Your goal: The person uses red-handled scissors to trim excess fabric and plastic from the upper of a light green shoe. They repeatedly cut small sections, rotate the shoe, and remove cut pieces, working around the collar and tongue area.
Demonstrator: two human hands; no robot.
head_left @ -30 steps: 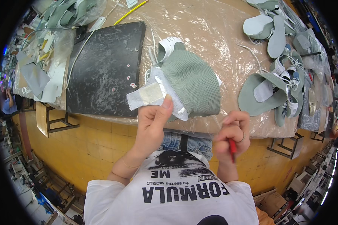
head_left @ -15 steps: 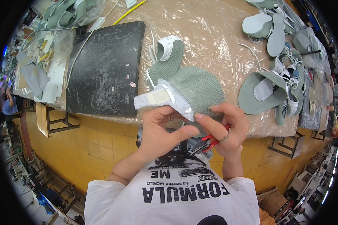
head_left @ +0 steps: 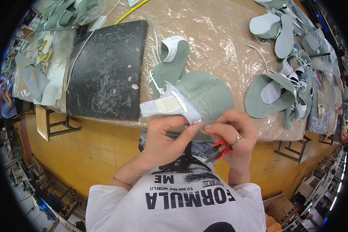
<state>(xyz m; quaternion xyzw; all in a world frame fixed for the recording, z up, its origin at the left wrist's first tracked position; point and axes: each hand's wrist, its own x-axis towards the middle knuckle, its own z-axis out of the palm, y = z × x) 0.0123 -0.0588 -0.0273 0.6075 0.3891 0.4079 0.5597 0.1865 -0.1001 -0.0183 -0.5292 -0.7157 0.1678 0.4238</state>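
A grey-green mesh shoe upper (head_left: 208, 92) is held over the near edge of the table, its white heel collar pointing away from me. Its light grey inner side with a cream patch (head_left: 168, 104) faces up at the left. My left hand (head_left: 164, 139) is closed, thumb and fingers pinching the near corner of the upper. Fingertips of my right hand (head_left: 237, 135) are pinched together at that same corner; what lies between them is too small to tell. Red-handled pliers (head_left: 222, 149) are tucked in the right palm, their dark jaws pointing down toward my shirt.
A black board (head_left: 104, 73) lies on the plastic-covered table (head_left: 216, 34) at left. More green uppers (head_left: 268, 94) with white laces are heaped at right, and others in plastic bags (head_left: 67, 19) sit far left. Stools (head_left: 295, 149) stand below the table edge.
My right fingers have closed in against the upper's near corner, and the left thumb has moved up onto it. The pliers have turned slightly in the right palm.
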